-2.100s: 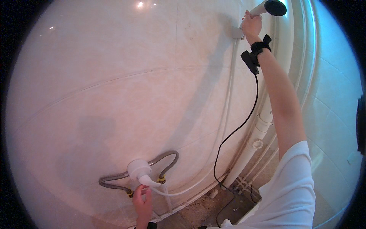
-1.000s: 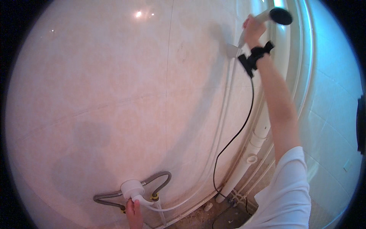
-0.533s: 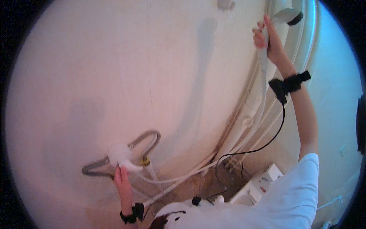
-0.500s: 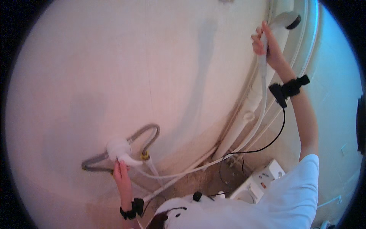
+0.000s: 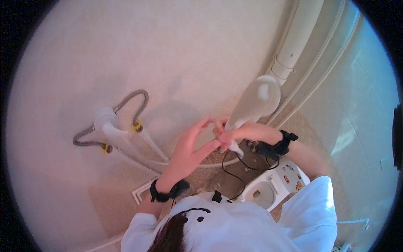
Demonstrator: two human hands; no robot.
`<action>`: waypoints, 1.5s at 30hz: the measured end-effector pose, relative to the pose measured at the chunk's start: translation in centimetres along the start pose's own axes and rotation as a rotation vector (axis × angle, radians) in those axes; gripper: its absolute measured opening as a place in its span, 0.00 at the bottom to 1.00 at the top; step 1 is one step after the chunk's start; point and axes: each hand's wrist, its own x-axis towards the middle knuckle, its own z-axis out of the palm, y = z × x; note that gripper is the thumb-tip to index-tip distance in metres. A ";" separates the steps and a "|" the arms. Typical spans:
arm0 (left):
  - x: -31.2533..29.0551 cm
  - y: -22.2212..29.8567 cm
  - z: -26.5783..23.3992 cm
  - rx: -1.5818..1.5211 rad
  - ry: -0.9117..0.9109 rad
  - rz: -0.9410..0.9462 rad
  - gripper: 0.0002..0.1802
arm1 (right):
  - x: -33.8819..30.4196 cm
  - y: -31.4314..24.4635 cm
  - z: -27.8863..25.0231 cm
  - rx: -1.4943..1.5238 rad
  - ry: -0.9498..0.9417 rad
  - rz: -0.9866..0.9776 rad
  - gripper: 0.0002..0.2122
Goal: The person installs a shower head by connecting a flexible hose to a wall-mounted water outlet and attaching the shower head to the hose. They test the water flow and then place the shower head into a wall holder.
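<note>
Far left of the frame there's a white tap body [image 5: 105, 119] on the cream wall [image 5: 176, 50], with grey braided hoses [image 5: 133, 97] looping off it and white hoses running down to the right. Around the middle, the left hand [image 5: 191, 149] is open, fingers spread, fingertips meeting the base of the shower head handle. Just right of it, the right hand [image 5: 240, 133] is wrapped around that handle, holding the white shower head [image 5: 256, 101] tilted up toward centre-right. Lower right sits a white toilet [image 5: 268, 191], and a white pipe [image 5: 296, 38] runs up the upper right corner.
</note>
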 end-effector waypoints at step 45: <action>-4.7 -11.7 -15.7 -0.433 0.629 0.002 0.24 | -19.6 20.6 16.9 0.395 1.464 -0.422 0.12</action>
